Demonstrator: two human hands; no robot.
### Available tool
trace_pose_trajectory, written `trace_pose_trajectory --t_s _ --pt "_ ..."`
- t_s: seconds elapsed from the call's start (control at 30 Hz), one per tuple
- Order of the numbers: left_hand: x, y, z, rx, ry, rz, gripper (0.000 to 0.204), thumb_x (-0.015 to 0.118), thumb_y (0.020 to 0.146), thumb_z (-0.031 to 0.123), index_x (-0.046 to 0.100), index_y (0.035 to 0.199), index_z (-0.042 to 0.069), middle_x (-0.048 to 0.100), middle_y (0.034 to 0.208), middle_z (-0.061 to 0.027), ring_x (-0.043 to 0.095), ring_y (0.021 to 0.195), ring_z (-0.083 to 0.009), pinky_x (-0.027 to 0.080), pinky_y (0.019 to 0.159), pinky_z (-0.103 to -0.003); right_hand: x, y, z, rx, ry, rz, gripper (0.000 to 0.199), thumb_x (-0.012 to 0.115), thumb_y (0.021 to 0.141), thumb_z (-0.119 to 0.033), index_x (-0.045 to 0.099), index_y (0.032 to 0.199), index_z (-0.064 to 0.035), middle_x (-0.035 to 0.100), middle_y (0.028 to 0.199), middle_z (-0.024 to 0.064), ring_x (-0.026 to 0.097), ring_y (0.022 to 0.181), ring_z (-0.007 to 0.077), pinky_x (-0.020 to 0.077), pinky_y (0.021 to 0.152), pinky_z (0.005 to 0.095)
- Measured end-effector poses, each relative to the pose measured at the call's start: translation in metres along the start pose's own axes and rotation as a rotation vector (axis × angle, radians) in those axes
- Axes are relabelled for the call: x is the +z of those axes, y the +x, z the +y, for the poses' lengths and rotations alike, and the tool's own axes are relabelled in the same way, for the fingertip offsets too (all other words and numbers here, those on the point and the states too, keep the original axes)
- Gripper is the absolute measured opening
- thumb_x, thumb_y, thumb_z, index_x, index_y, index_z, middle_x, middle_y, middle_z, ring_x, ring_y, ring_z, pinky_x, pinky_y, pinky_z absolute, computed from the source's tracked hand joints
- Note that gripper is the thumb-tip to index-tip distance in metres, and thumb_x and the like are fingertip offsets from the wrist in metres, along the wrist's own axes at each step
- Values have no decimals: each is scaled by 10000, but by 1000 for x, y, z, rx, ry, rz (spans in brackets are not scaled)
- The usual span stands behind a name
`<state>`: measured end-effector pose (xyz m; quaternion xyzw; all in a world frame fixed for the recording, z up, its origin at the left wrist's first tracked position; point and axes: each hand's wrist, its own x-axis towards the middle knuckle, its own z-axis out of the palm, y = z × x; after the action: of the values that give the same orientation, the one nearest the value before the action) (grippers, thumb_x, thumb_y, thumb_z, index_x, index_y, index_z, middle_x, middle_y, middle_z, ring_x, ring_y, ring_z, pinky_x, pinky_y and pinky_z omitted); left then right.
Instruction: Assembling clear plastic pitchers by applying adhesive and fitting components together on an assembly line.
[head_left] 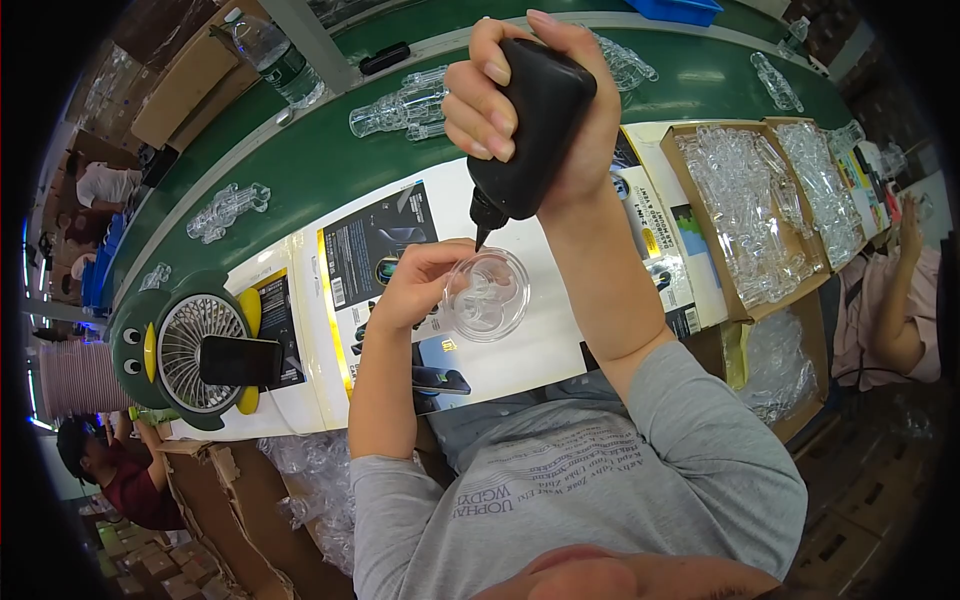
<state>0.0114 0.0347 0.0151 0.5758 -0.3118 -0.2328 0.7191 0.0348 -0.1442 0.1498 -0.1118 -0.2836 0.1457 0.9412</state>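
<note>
My right hand (570, 110) is wrapped round a black squeeze bottle (540, 125), tipped so that its narrow nozzle points down. The nozzle tip sits just over the rim of a clear, round plastic piece (490, 295); whether they touch I cannot tell. My left hand (410, 285) grips that clear piece at its left edge, fingers and thumb closed on the rim. Under both hands lies a work surface covered with flattened printed cardboard (375, 240). Whether any liquid is leaving the nozzle is too small to see.
A penguin-shaped fan (195, 340) with a dark phone (240, 361) before it stands left. Clear plastic parts (400, 108) lie on the green belt (300, 150) beyond. Cardboard boxes of clear parts (745, 210) stand right, near a co-worker's arm (900, 300). A water bottle (275, 60) stands far left.
</note>
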Motion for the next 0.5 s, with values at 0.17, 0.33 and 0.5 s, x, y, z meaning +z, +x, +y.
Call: trace_pose_trajectory --t_s 0.17,0.33,0.5 --pt "2 2 4 -3 17 -36 390 670 755 239 609 1001 -58 622 913 -105 581 828 -162 447 730 -264 -1 0 3 39 31 -16 393 323 896 -358 414 699 -31 421 503 68 404 410 150 365 438 234" --pt "7 4 10 -23 8 -54 368 660 768 218 607 1004 -60 621 939 -112 587 850 -174 453 754 -273 -18 4 2 43 -320 -100 411 375 833 -433 429 680 -55 421 495 55 407 407 136 355 425 244" --pt "1 0 2 -34 -3 -51 313 658 778 177 609 972 -63 610 884 -76 562 792 -123 442 704 -251 -10 2 7 61 -252 -72 419 383 828 -429 424 654 -51 404 474 49 383 379 123 342 405 243"
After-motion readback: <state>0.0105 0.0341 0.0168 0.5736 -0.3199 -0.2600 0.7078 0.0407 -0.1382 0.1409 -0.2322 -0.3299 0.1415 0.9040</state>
